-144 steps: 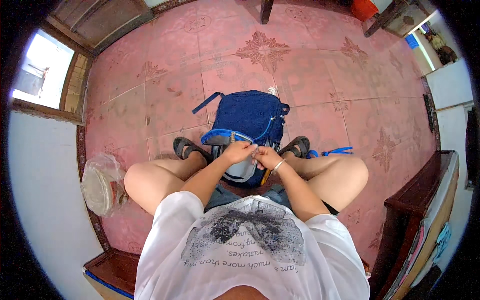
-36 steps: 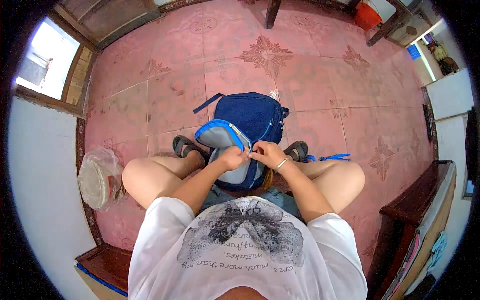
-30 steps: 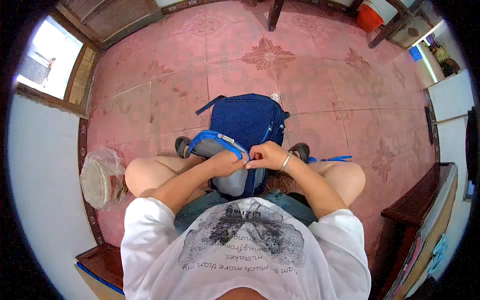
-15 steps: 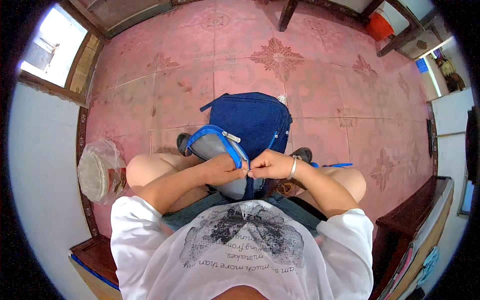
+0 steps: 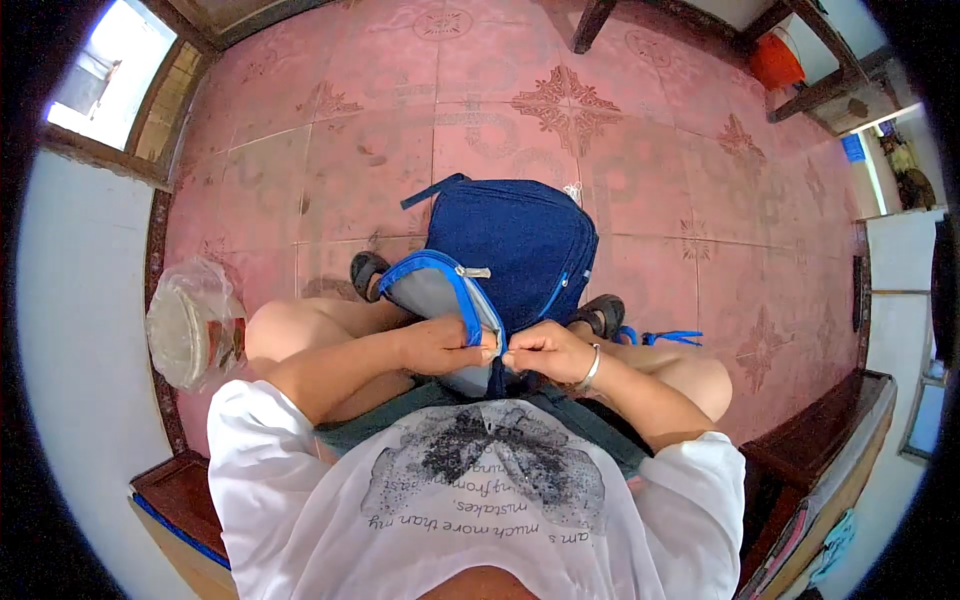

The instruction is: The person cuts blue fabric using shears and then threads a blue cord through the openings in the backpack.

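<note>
A dark blue backpack (image 5: 515, 240) lies on the pink tiled floor between my legs. Its front pocket, edged in bright blue with grey lining (image 5: 420, 290), hangs open toward the left, a metal zipper pull near its top. My left hand (image 5: 445, 345) grips the pocket's zippered edge, fingers partly hidden inside it. My right hand (image 5: 540, 352), with a bangle on the wrist, pinches the same edge just right of the left hand. What is between the fingertips is too small to make out clearly.
A plastic-wrapped round pale container (image 5: 190, 325) sits by the left wall. Blue straps (image 5: 670, 336) lie beside my right sandal. Dark wooden ledges (image 5: 800, 430) flank me. A red bucket (image 5: 775, 62) stands among wooden legs at back right; a window (image 5: 100, 75) is at upper left.
Since the earliest frame, the pocket flap has lifted open, showing its grey lining. Both hands have moved down toward my body with the zippered edge, and my forearms lie more sideways.
</note>
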A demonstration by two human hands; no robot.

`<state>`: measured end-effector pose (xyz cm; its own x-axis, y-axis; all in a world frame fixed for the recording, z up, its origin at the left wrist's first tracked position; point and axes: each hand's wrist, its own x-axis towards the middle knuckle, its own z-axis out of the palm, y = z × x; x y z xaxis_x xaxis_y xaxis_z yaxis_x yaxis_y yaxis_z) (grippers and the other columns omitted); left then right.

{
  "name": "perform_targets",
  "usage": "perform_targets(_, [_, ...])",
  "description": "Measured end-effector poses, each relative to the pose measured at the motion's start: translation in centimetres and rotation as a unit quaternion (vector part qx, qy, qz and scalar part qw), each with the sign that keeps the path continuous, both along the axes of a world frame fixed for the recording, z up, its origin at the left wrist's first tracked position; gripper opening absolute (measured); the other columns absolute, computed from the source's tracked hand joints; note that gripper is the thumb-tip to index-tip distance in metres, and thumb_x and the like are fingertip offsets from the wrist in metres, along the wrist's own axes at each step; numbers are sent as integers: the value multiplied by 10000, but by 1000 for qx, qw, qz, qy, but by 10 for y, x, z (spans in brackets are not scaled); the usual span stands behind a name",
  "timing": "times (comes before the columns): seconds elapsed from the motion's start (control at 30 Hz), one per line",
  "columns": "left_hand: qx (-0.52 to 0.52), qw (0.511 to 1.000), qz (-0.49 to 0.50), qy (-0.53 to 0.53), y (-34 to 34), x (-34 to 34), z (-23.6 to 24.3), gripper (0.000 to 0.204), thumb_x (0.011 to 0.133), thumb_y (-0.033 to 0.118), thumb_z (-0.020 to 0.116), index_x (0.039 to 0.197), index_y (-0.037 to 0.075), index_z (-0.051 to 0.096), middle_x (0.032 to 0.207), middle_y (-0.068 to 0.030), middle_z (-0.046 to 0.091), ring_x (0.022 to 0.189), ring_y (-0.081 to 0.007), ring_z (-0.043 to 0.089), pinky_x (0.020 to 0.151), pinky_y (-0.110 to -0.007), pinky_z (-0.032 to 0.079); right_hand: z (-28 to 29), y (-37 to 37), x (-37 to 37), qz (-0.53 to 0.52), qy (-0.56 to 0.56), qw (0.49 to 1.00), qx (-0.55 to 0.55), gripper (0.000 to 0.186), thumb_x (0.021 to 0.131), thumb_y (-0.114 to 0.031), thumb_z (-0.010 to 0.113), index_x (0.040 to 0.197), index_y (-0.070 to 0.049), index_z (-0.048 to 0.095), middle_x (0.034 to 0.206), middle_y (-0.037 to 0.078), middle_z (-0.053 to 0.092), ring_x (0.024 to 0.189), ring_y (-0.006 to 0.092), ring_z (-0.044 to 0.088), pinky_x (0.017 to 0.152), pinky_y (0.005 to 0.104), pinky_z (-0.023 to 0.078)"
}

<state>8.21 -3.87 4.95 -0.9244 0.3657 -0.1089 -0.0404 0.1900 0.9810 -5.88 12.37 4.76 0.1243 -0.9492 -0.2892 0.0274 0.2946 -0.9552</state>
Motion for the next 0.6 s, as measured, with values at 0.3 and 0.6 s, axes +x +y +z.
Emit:
perform_targets(0.3, [117,866,433,-221,-22,-14,-21,138,776,140,446,697,50,516,744,-24,529,740,-123,481,669,-244,370,-110,50,-72,121,121,930,324,248,806,-285,497,861,-70,608,757,60,602,679,130,583,569,239,461])
perform_targets(0.6, [162,777,551,-258,-37,-48,-17,207,807,228,443,673,80,495,822,-44,556,822,-138,506,697,-271,358,-208,50,-29,305,443,753,378,277,780,-289,487,940,-98,608,882,109,603,828,268,563,746,380,430])
